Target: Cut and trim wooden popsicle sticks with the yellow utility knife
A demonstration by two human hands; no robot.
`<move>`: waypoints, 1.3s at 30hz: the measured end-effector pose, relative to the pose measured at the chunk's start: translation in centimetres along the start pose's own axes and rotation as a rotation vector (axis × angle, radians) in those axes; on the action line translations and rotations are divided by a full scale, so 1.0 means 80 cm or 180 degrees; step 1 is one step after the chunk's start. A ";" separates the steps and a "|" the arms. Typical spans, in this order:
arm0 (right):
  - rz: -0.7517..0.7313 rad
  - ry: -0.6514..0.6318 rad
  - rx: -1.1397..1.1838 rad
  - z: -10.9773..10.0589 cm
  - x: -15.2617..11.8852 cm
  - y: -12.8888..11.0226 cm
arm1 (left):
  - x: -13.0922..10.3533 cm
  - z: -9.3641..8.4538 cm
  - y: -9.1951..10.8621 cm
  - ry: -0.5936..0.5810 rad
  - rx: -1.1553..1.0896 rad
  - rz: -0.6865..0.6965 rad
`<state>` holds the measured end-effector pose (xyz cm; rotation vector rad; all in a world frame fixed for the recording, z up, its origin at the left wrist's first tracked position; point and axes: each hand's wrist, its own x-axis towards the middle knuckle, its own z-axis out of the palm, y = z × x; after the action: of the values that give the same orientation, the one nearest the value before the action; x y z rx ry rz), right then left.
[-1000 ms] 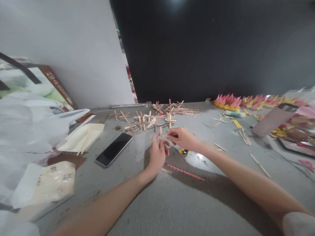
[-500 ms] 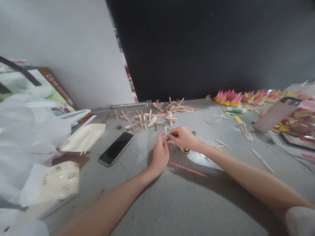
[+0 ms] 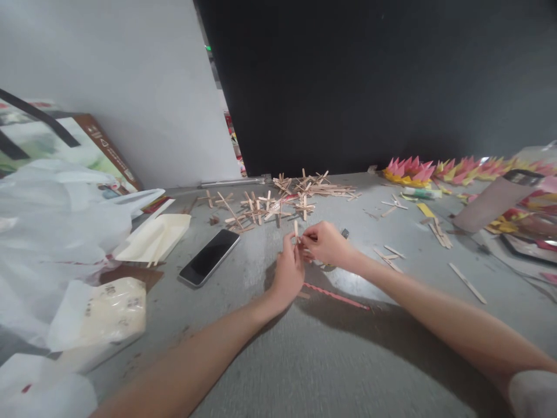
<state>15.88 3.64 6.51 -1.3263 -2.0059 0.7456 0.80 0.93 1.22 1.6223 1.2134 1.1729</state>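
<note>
My left hand [image 3: 290, 267] is closed around a small wooden craft stick [image 3: 296, 229], whose upper end points up past the fingers. Against it, my right hand [image 3: 327, 242] has its thumb and fingers pinched together; what they grip is too small and hidden to make out. Both hands meet just above the grey table [image 3: 270, 360]. Below them lies a twisted pink strip [image 3: 337, 296], with part of a loose stick beside my left wrist. Beyond the hands spreads a heap of crossed craft sticks [image 3: 304, 188].
Left of my hands lies a phone [image 3: 209, 257], with a paper tray [image 3: 153, 238], a wrapped packet [image 3: 115, 310] and white plastic bags [image 3: 56, 226] farther left. On the right are loose sticks [image 3: 467, 283], a glue stick [image 3: 421, 193], a tumbler [image 3: 498, 200] and pink-yellow paper flowers [image 3: 409, 170].
The right hand has shifted slightly against the left, covering more of the yellow object behind it. The whole view has moved a little; the stick stays in the left hand.
</note>
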 end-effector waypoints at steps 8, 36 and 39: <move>-0.0104 -0.0320 -0.0150 -0.014 0.003 0.005 | 0.000 0.002 -0.005 -0.0229 -0.0004 0.0150; 0.1147 -0.0081 -0.2842 -0.041 -0.013 0.031 | 0.015 0.009 -0.016 -0.0010 -0.1376 -0.0247; 0.1425 -0.0336 -0.2725 -0.039 -0.025 0.040 | 0.015 0.009 -0.016 -0.0033 -0.1331 -0.0214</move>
<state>20.74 3.25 5.83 -2.3072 -2.2292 0.0925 1.36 2.38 0.12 1.2634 0.9310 1.2740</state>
